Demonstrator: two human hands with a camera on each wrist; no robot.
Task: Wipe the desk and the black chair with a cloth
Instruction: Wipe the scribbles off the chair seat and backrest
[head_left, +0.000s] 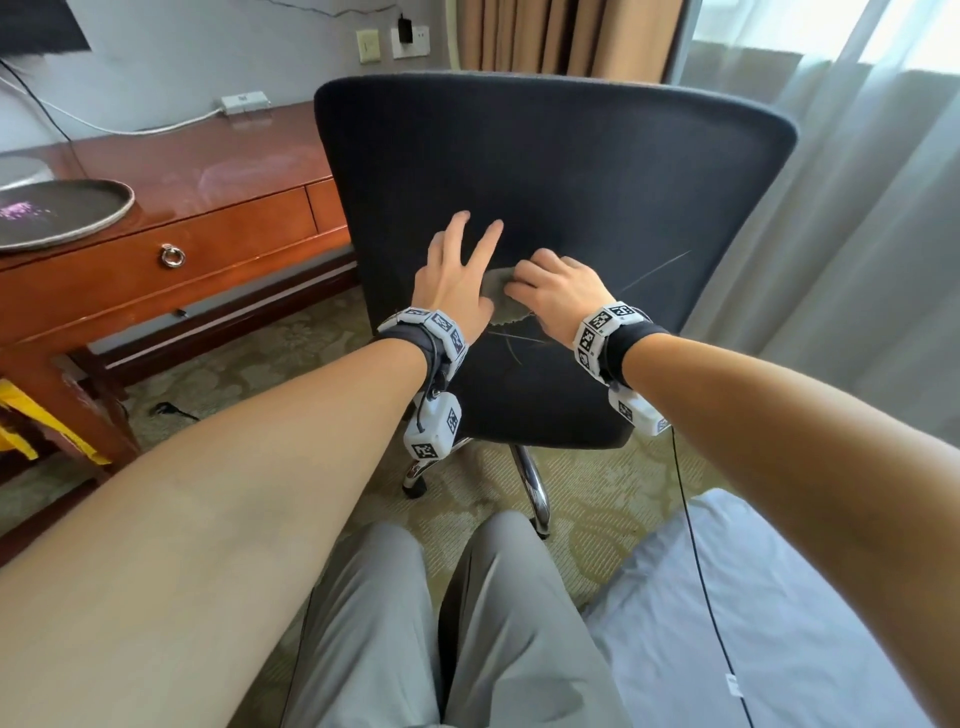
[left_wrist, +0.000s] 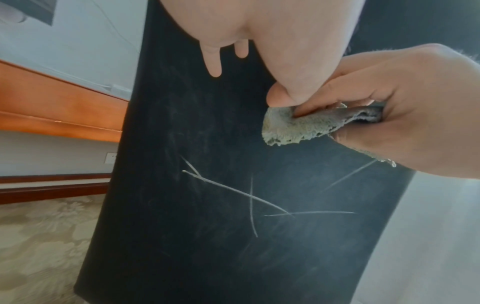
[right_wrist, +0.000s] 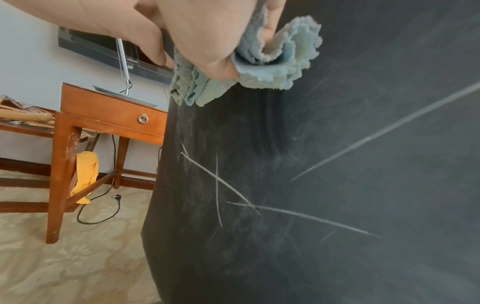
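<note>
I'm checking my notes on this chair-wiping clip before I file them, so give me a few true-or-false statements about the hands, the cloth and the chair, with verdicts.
1. The right hand grips the bunched cloth against the black chair. True.
2. The left hand is curled into a fist with no finger on the cloth. False: two of its fingers are stretched out over the backrest, and its thumb presses on the cloth.
3. Pale scratch lines cross on the chair fabric below the cloth. True.
4. The cloth lies spread out on the wooden desk. False: it is at the chair, in the hands.
5. The desk drawer has a ring pull. True.
</note>
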